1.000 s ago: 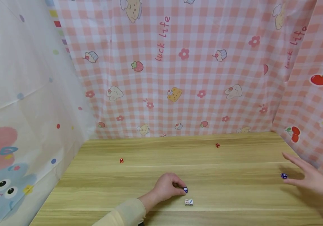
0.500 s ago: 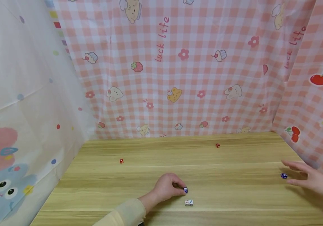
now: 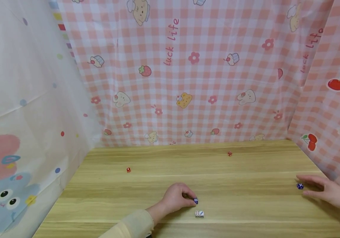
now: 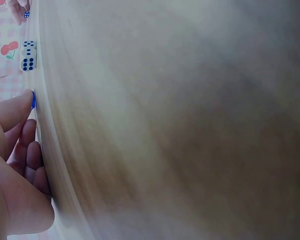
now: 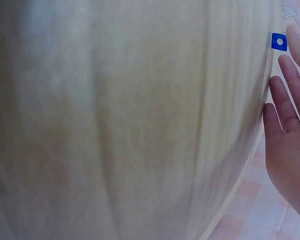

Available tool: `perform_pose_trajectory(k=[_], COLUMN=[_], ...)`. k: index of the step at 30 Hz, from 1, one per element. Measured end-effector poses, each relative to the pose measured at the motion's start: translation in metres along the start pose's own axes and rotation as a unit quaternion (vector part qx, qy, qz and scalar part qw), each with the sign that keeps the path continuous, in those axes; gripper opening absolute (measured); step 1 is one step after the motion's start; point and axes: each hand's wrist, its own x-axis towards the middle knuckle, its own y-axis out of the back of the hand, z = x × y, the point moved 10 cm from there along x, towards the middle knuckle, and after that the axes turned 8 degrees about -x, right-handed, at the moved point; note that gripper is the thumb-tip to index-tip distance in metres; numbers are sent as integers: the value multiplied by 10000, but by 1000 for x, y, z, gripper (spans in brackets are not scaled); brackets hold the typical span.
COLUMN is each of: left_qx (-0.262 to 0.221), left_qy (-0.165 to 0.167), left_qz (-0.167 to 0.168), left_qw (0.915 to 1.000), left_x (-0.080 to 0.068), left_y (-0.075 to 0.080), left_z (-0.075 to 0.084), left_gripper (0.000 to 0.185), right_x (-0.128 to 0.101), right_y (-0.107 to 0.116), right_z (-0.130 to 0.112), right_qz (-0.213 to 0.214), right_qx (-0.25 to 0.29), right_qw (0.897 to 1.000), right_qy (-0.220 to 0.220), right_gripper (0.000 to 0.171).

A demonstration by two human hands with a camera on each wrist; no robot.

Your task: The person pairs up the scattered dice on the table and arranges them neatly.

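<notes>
My left hand pinches a small blue die between thumb and fingers, low at the table's front middle. In the left wrist view only a blue sliver of that die shows past the thumb. Two white dice lie side by side just in front of it. At the right, my right hand is spread around a second blue die, thumb and fingers apart. The right wrist view shows this die with one white dot facing the camera, close to the fingertips.
One red die lies on the left of the wooden table, and another red die near its back edge. A pink checked cloth hangs behind and at the right; a white cartoon-print cloth hangs at the left.
My right hand's fingers have come down and closer around the blue die on the right. The left hand keeps its pinch in the same place.
</notes>
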Motion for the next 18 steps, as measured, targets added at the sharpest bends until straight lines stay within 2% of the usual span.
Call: perform_pose_trajectory(k=[7,10,18], left_qx=[-77,-40,-1], left_qy=[-22,-31,-1], left_qz=[5,10,21], left_qw=[10000,10000,10000], left_x=[-1,-1,-1], left_y=[0,0,0], left_z=[0,0,-1], left_gripper=[14,14,15], right_x=[0,0,-2], right_y=[0,1,1], right_z=[10,14,19], right_qz=[-4,58,78], right_qx=[-124,-383,-749], right_qw=[9994,9980,9943], right_qy=[-321,-504,-758], right_gripper=[43,37,32])
